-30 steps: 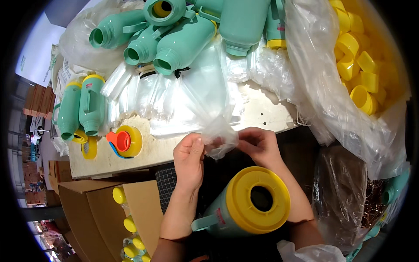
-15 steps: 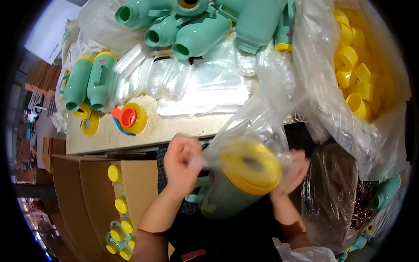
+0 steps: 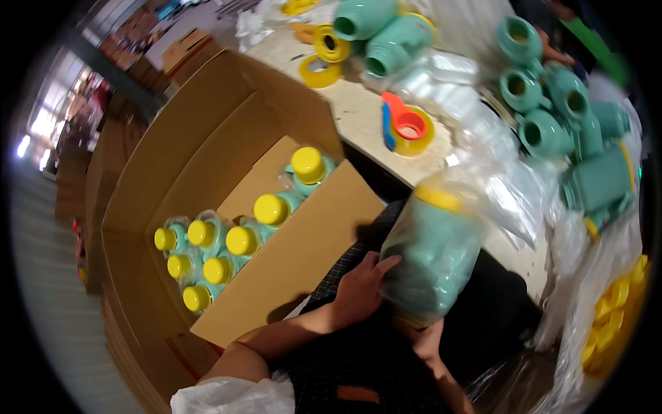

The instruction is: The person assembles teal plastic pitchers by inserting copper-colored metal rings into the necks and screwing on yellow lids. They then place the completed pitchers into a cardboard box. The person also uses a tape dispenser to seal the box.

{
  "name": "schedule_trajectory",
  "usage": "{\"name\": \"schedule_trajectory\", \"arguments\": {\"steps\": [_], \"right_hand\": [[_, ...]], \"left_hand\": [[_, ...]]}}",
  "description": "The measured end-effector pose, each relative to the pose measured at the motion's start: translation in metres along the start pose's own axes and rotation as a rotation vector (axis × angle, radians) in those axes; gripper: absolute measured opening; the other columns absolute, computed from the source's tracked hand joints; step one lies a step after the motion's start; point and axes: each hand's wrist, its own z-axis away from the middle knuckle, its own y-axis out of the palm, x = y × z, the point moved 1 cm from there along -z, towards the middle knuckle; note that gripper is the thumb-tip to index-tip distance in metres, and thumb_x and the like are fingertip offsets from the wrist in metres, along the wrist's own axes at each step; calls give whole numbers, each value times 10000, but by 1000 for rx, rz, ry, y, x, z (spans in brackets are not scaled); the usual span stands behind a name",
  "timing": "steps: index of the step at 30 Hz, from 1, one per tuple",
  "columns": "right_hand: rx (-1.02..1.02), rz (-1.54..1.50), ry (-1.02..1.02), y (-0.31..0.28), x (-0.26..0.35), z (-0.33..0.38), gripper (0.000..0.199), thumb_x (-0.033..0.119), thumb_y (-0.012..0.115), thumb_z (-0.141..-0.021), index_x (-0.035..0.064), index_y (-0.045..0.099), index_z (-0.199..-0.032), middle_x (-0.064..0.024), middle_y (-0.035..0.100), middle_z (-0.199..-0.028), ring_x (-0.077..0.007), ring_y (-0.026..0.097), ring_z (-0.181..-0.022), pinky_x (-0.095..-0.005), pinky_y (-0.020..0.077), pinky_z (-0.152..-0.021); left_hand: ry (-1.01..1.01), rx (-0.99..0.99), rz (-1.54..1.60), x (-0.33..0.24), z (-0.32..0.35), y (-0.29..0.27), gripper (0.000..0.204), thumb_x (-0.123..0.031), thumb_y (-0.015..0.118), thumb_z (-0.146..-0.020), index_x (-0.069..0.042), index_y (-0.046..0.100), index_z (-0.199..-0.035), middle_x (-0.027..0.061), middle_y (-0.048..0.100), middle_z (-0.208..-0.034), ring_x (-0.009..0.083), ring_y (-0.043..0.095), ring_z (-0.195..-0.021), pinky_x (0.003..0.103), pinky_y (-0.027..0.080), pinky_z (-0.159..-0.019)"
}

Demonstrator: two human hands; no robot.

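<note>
A mint-green bottle (image 3: 437, 252) sits inside a clear plastic bag in front of my lap, tilted, with its yellow base ring (image 3: 439, 198) uppermost. My left hand (image 3: 360, 288) is against the bottle's left side, its fingers closed on the bagged surface. Beneath the lower end is my right hand (image 3: 423, 339), gripping there; its fingers are partly hidden by the bottle. To the left stands an open cardboard box (image 3: 284, 265), in which several bagged green bottles with yellow caps (image 3: 241, 240) stand upright.
A tape roll (image 3: 416, 148) with a red-orange piece lies on the table (image 3: 358, 110). Beyond are clear plastic bags (image 3: 507, 186) and several uncapped green bottles (image 3: 545, 134). Yellow parts (image 3: 610, 314) fill a plastic-lined container at right. Another person's arm (image 3: 555, 54) shows at upper right.
My view has swung left toward the cardboard box. The bag, earlier held at its sides near the yellow base, now covers the bottle, and my hands have moved to its side and lower end.
</note>
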Motion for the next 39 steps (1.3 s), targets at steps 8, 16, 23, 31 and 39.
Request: {"name": "schedule_trajectory", "arguments": {"steps": [8,16,23,31,39], "right_hand": [[155,121,-679,106,97,-80,925,181,770,-791,-22,183,-1477,-277,270,-1477,-402,340,-1358,-498,292,-1110],[516,327,-759,284,139,-158,913,126,742,-795,-23,197,-1513,-229,168,-1573,-380,252,-1443,-467,396,-1088],[93,152,-315,75,53,-104,647,-11,705,-805,43,412,-1379,-162,394,-1429,-267,481,-1261,-363,473,-966],[-1062,401,-526,-215,121,-131,521,81,708,-857,-6,410,-1275,-145,490,-1153,-229,508,-1088,-345,451,-920],[-1713,249,68,-386,190,-195,1109,425,920,-600,-75,330,-1396,-243,424,-1427,-352,453,-1287,-433,376,-1070]], "left_hand": [[-89,-524,-309,52,31,-113,370,-131,659,-793,-43,581,-1144,192,574,-1064,409,585,-907,455,496,-748],[-662,-863,527,259,55,-240,390,-331,430,-1046,13,612,-1068,32,576,-777,143,515,-662,321,427,-605],[-1015,-342,292,438,71,-207,450,-376,556,-963,38,613,-1131,178,659,-994,331,615,-882,411,493,-778],[-839,-121,-1003,255,75,-241,532,-273,668,-908,43,461,-1283,285,576,-1173,425,602,-994,483,509,-827],[-442,-220,-425,52,-36,-155,388,-165,565,-963,42,520,-1287,230,593,-1249,336,601,-1088,407,476,-954]]}}
